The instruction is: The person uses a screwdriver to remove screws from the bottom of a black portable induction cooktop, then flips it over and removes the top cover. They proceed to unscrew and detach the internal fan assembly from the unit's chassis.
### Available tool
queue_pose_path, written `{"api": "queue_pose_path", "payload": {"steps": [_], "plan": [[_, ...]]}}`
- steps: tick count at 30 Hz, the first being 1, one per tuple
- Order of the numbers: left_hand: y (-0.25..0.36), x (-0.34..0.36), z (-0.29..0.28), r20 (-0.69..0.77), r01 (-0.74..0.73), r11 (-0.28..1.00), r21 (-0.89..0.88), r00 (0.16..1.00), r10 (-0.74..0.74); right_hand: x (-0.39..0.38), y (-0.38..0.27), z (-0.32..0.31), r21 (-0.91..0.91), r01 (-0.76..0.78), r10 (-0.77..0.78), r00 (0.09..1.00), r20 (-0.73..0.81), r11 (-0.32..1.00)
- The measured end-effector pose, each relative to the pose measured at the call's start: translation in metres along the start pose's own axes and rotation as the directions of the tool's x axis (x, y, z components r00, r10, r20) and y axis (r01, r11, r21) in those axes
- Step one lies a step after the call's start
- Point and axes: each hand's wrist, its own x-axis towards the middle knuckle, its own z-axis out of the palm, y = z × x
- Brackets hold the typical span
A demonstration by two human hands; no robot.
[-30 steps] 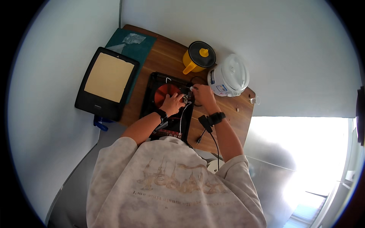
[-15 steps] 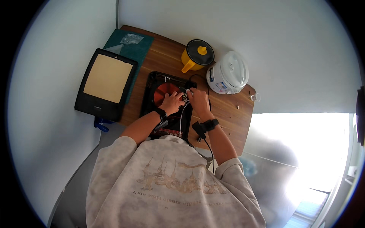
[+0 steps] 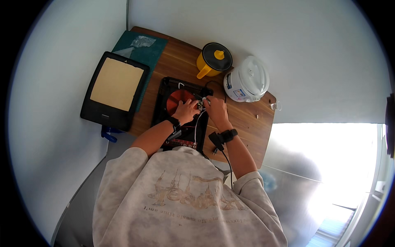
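An opened black appliance base, looking like an induction cooker with its top off, [image 3: 158, 108] lies before me on the table. Inside sits a round copper-red coil [image 3: 176, 98]. At the coil's right side is a small circuit board [image 3: 200, 106], with a white wire [image 3: 195, 131] running down from it. My left hand [image 3: 186, 113] rests across the coil's lower right, fingers spread, fingertips at the board. From the other side, my right hand [image 3: 217, 110] has its fingers pinched together at the board's right edge. Something small and white shows at those fingertips; its kind is hidden.
A black panel with a tan sheet [image 3: 115, 84] lies at the left, partly on a green mat [image 3: 153, 53]. Behind stand a yellow pot with a dark lid [image 3: 205, 68] and a white rice cooker [image 3: 242, 84]. A small clear glass [image 3: 279, 106] is near the right edge.
Almost nothing differs. My right hand has shifted very slightly at the board, while my left hand stays in place on the coil.
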Motion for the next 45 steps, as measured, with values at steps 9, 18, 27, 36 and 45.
{"api": "queue_pose_path", "payload": {"steps": [9,18,27,36,45], "plan": [[0.0,0.0,-0.003,0.013,-0.001,1.0,0.006,1.0,0.001,-0.001,-0.008,-0.006,-0.006,-0.087,0.088,0.994,0.058,0.996],[0.001,0.0,-0.003,0.009,-0.003,1.0,0.0,1.0,0.003,-0.002,-0.001,-0.002,-0.007,-0.011,0.011,1.0,0.008,1.0],[0.0,0.001,-0.003,0.038,0.004,1.0,-0.014,0.999,-0.003,-0.002,-0.008,-0.006,-0.003,-0.032,0.032,0.999,0.014,0.999],[0.002,0.0,-0.007,0.045,0.01,1.0,-0.017,0.999,-0.009,-0.001,-0.005,0.0,-0.002,-0.032,0.032,0.998,0.048,0.999],[0.001,0.0,-0.005,0.027,0.002,1.0,-0.001,1.0,-0.001,-0.002,-0.004,-0.002,-0.021,-0.015,0.016,0.998,0.058,1.0]]}}
